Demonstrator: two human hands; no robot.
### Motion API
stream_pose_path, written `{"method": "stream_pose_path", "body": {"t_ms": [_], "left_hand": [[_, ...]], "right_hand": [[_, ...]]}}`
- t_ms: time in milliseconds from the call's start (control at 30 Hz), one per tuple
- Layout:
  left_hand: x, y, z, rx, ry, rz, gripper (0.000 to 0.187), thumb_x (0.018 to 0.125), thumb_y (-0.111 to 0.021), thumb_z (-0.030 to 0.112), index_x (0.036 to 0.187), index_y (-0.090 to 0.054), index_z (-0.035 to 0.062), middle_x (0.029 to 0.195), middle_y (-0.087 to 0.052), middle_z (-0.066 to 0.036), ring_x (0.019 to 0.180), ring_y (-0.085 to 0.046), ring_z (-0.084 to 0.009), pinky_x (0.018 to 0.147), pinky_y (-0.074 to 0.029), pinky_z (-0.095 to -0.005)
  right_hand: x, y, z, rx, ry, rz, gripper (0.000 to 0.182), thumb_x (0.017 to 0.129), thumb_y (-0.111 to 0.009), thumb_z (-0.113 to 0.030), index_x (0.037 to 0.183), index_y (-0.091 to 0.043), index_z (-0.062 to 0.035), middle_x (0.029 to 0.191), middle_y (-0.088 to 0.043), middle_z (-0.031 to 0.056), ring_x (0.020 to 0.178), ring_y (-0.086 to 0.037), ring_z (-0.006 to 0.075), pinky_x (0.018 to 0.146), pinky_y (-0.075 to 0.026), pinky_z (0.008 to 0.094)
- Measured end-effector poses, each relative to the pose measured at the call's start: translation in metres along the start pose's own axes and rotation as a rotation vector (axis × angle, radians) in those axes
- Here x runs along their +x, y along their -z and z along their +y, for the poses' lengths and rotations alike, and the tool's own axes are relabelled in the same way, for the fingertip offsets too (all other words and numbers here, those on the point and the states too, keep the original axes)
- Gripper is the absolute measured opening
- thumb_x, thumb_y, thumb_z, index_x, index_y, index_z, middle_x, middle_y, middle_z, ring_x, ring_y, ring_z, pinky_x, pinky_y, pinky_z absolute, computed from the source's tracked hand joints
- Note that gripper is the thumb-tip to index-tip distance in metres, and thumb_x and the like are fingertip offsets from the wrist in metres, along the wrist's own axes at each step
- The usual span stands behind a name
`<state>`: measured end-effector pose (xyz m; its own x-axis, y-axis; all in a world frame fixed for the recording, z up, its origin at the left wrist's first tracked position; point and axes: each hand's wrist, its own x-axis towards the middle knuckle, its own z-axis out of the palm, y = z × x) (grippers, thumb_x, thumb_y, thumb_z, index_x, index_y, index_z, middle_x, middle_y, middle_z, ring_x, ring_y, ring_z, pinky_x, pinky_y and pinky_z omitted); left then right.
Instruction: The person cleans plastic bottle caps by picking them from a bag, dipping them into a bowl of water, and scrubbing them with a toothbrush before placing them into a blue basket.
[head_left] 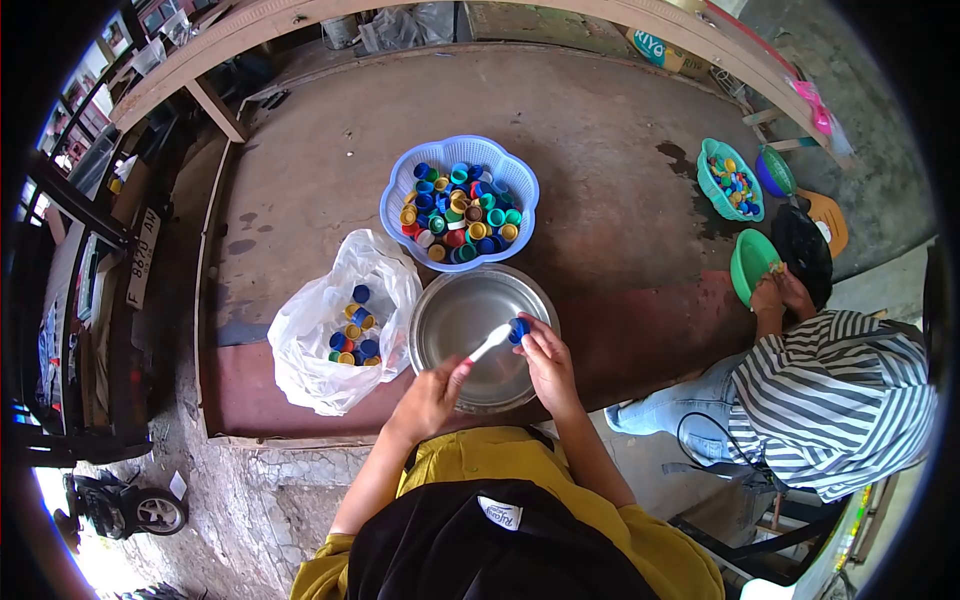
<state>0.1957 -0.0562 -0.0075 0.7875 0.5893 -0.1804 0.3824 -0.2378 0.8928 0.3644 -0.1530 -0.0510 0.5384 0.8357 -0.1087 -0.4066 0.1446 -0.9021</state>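
Note:
Over a steel basin (446, 318) with what looks like water in it, my left hand (432, 398) is closed around a white toothbrush (487, 346), slightly blurred. The toothbrush's far end meets a blue bottle cap (519, 331), which my right hand (548, 368) pinches between thumb and fingers. Just beyond the basin stands a blue plastic basket (398, 178) heaped with bottle caps (455, 212) in blue, green, yellow, red and white. To the left, an opened white plastic bag (345, 268) contains several more caps (353, 330).
At right, a person in a striped top (830, 390) has both hands (778, 293) at a green bowl (745, 268). Beyond it are a turquoise basket of caps (711, 180), a blue-green ball-like object (775, 172) and a black bag (803, 255). A wooden rail (420, 18) crosses the tabletop's far side.

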Motion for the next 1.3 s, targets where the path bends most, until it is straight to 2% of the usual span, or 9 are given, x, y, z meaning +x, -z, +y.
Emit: {"method": "stream_pose_path", "body": {"t_ms": [233,367,500,533,633,800,900,1033,1300], "left_hand": [[0.003,0.004,-0.015,0.076,0.039,0.011,0.032,0.094,-0.039,0.028,0.1,-0.053,-0.0009,0.067,-0.052,-0.029,0.07,-0.052,-0.0455,0.058,-0.04,-0.0457],[0.001,-0.008,-0.016,0.043,-0.113,-0.011,0.033,0.093,-0.039,0.029,0.101,-0.051,-0.0007,0.066,-0.052,-0.029,0.07,-0.053,-0.0453,0.058,-0.039,-0.0466],[0.0,0.005,-0.007,0.094,-0.029,-0.025,0.03,0.093,-0.04,0.027,0.098,-0.052,0.0001,0.063,-0.052,-0.027,0.066,-0.054,-0.0441,0.056,-0.04,-0.0466],[-0.003,0.003,-0.007,0.116,-0.163,-0.046,0.029,0.093,-0.041,0.027,0.095,-0.052,0.0004,0.062,-0.052,-0.026,0.065,-0.054,-0.0435,0.055,-0.04,-0.0469],[0.0,0.002,-0.01,0.197,-0.072,-0.04,0.027,0.092,-0.042,0.026,0.093,-0.052,0.0011,0.061,-0.053,-0.025,0.064,-0.054,-0.0433,0.055,-0.04,-0.0474],[-0.001,-0.002,-0.017,0.196,-0.264,-0.019,0.024,0.091,-0.044,0.027,0.092,-0.053,0.0047,0.058,-0.054,-0.021,0.059,-0.055,-0.0411,0.05,-0.042,-0.0467],[0.005,-0.001,-0.021,0.245,-0.145,0.034,0.023,0.091,-0.045,0.027,0.09,-0.053,0.0052,0.058,-0.054,-0.021,0.059,-0.055,-0.0408,0.05,-0.042,-0.0466],[0.002,-0.005,-0.01,0.279,-0.162,0.045,0.022,0.091,-0.045,0.026,0.088,-0.05,0.0052,0.061,-0.054,-0.022,0.062,-0.055,-0.0412,0.051,-0.042,-0.0471],[-0.002,-0.011,-0.021,0.254,-0.186,-0.039,0.019,0.089,-0.048,0.021,0.091,-0.051,0.0025,0.069,-0.055,-0.024,0.066,-0.054,-0.0414,0.055,-0.041,-0.0459]], "right_hand": [[-0.009,0.007,-0.008,-0.033,-0.006,-0.037,0.027,0.091,-0.047,-0.015,0.113,-0.051,-0.0004,0.102,-0.057,0.0049,0.089,-0.051,0.0083,0.075,-0.039,0.0227],[-0.009,0.005,-0.005,-0.073,-0.033,-0.06,0.027,0.091,-0.047,-0.019,0.111,-0.053,-0.0013,0.096,-0.058,0.0044,0.085,-0.051,0.0079,0.072,-0.039,0.0229],[-0.01,0.006,-0.008,-0.109,-0.023,-0.017,0.027,0.091,-0.048,-0.021,0.108,-0.054,-0.0008,0.093,-0.058,0.0029,0.081,-0.051,0.0075,0.071,-0.039,0.0225],[-0.009,0.005,-0.006,-0.012,-0.036,-0.018,0.027,0.091,-0.049,-0.022,0.105,-0.055,-0.0005,0.092,-0.058,0.0032,0.079,-0.051,0.0075,0.07,-0.039,0.0221],[-0.01,0.003,-0.006,-0.146,-0.085,-0.049,0.027,0.091,-0.049,-0.024,0.101,-0.056,-0.0001,0.089,-0.058,0.0037,0.077,-0.051,0.0074,0.069,-0.039,0.0216],[-0.008,0.01,0.001,-0.017,-0.175,0.021,0.028,0.092,-0.046,-0.029,0.093,-0.056,-0.0025,0.081,-0.058,0.0023,0.072,-0.052,0.008,0.066,-0.039,0.0216],[-0.008,0.008,-0.001,-0.167,-0.174,-0.064,0.028,0.092,-0.046,-0.03,0.092,-0.057,-0.004,0.081,-0.059,0.0026,0.073,-0.053,0.0082,0.066,-0.04,0.0219],[-0.005,0.009,-0.009,0.049,-0.289,0.042,0.027,0.092,-0.046,-0.03,0.093,-0.057,-0.0048,0.087,-0.061,0.0052,0.075,-0.054,0.0093,0.066,-0.041,0.0234],[-0.002,0.004,-0.007,0.012,-0.158,0.015,0.02,0.093,-0.044,-0.019,0.1,-0.055,-0.0035,0.097,-0.059,0.0085,0.082,-0.054,0.01,0.064,-0.043,0.0234]]}}
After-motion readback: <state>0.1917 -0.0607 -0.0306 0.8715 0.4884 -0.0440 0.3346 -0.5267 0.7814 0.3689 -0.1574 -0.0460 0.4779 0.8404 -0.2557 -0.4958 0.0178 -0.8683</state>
